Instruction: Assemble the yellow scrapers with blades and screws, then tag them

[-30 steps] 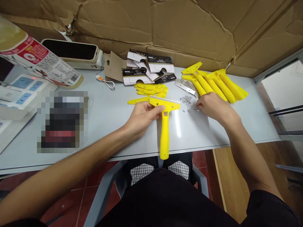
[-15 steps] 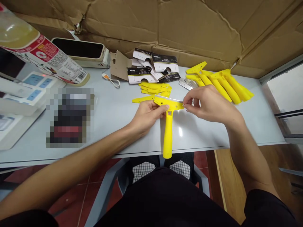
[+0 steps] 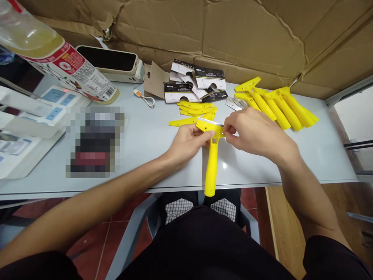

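Observation:
My left hand [image 3: 190, 142] grips the head of a yellow scraper [image 3: 211, 167] from the left, thumb on its front face. The scraper's handle points toward me, past the table's front edge. A metal blade [image 3: 210, 122] lies along the top of the head. My right hand [image 3: 253, 130] is closed in a pinch against the head's right end, near a small hole; what its fingertips hold is hidden. Behind the head lie several flat yellow plates [image 3: 196, 108]. Loose metal blades [image 3: 236, 103] are just beyond my right hand, beside a row of yellow scraper handles [image 3: 279, 105].
Black-and-white printed cards [image 3: 180, 92] lie at the back by the cardboard wall [image 3: 247, 42]. On the left stand a drink bottle [image 3: 78, 66], a phone [image 3: 107, 60], a white power strip [image 3: 55, 97] and a blurred-out item [image 3: 94, 144]. A short white cable [image 3: 147, 99] lies near them.
My right hand has come in closer over the scraper head's right end, now covering it. The whole view has shifted slightly; my left hand keeps its hold.

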### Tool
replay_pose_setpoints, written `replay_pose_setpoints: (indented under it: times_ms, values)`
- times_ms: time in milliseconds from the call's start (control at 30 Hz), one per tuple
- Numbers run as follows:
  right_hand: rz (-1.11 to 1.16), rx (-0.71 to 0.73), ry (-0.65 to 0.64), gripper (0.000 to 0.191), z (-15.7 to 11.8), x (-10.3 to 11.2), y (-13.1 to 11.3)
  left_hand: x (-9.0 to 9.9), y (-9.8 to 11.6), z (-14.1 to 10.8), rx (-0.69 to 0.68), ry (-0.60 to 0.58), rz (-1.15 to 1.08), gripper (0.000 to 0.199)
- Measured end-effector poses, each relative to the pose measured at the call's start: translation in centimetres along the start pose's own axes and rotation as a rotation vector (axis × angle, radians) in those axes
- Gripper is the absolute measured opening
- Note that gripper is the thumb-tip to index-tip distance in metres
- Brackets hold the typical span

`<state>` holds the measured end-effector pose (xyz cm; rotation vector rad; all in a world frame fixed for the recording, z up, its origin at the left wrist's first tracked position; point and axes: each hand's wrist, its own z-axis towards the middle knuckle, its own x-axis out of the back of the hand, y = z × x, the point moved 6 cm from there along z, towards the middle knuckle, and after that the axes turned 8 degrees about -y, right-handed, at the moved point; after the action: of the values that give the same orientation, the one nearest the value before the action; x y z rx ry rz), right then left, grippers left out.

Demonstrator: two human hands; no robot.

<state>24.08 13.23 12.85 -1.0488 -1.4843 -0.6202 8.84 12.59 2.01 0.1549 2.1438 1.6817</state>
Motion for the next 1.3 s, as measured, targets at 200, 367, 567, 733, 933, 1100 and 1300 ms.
replay_pose_setpoints:
  times_ms: [200, 367, 567, 733, 933, 1100, 1300]
  values:
    - [0.036, -0.03, -0.045, 0.02, 0.5, 0.1, 0.4, -0.1, 0.1, -0.1, 0.011, 0.005, -0.002, 0.023]
    - [0.075, -0.011, -0.015, 0.018, 0.5, 0.5, 0.9, -0.1, 0.1, -0.1, 0.015, 0.008, 0.006, 0.023]
    - [0.357, -0.018, 0.09, 0.009, 0.6, 0.7, 2.7, -0.1, 0.1, 0.0, 0.013, -0.005, -0.022, 0.023]
    - [0.659, 0.069, -0.051, 0.012, 1.5, -1.7, 3.7, -0.1, 0.0, 0.1, 0.008, -0.014, -0.04, 0.024]
    - [0.873, 0.066, -0.11, 0.018, 1.8, -3.1, 4.0, -0.1, 0.1, 0.0, 0.009, -0.014, -0.028, 0.026]
    - [0.877, 0.066, -0.077, 0.013, 1.7, -3.3, 4.0, -0.1, 0.2, 0.0, 0.009, -0.019, -0.033, 0.025]
    - [0.732, 0.139, 0.039, 0.024, 0.9, -2.6, 4.1, -0.1, 0.1, 0.1, 0.004, -0.024, -0.032, 0.025]
